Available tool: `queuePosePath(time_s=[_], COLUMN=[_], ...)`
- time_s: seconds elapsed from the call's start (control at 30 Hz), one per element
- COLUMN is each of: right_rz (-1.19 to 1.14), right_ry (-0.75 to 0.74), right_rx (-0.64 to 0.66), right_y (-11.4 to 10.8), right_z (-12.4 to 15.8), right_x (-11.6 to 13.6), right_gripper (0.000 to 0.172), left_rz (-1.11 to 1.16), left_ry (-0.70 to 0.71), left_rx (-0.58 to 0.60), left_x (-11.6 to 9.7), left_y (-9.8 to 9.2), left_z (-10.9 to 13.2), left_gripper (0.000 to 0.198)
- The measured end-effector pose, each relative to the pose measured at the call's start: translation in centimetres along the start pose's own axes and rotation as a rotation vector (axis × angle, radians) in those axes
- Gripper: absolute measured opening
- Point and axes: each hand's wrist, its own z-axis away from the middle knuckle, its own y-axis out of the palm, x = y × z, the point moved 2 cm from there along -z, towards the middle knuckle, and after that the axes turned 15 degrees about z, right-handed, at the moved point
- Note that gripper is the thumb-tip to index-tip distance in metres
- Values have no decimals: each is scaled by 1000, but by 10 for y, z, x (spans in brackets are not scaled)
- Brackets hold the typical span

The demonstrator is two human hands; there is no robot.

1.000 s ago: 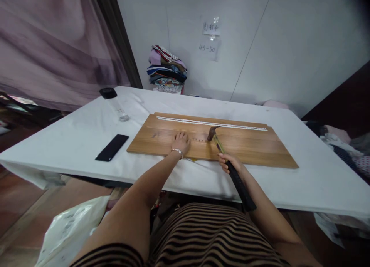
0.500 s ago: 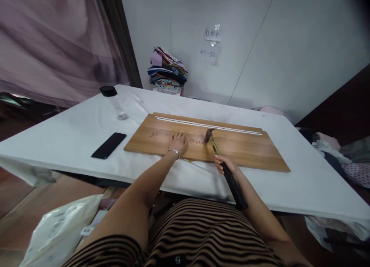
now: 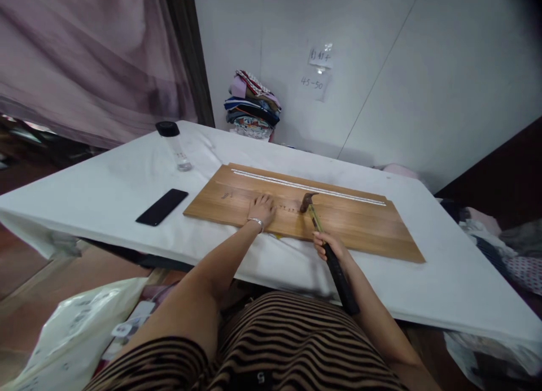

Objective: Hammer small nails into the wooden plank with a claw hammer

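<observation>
My right hand (image 3: 328, 245) is wrapped round a claw hammer (image 3: 314, 215) by its shaft, with the black grip running back under my forearm. The hammer's head is low over a wooden board (image 3: 359, 227), at the right end of a short row of nails (image 3: 289, 209); whether it touches one I cannot tell. My left hand (image 3: 262, 208) lies flat on the board, fingers stretched, just left of that row. More nails (image 3: 227, 196) lie loose on the board's left part. Two white strips (image 3: 309, 187) run along its far side.
The board rests on a table with a white cloth (image 3: 156, 165). A black phone (image 3: 162, 207) and a clear bottle with a black lid (image 3: 175, 145) lie to the left. Folded clothes (image 3: 253, 106) are stacked against the wall at the back.
The view has shifted and tilted slightly. My left hand stays flat on the board, and the hammer remains low over the nail row in my right hand.
</observation>
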Motion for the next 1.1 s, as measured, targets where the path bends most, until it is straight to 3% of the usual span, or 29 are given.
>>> queuePosePath(time_s=[0.57, 1.1], right_rz=[48, -66], right_ry=[30, 11], right_rx=[13, -36], right_y=[-5, 3], right_z=[0, 5], right_x=[-1, 5], right_gripper=[47, 49], left_rz=[53, 0], left_ry=[-13, -14], left_rx=[-31, 2], left_x=[3, 3], left_y=[0, -3], left_z=[0, 0], left_gripper=[43, 41])
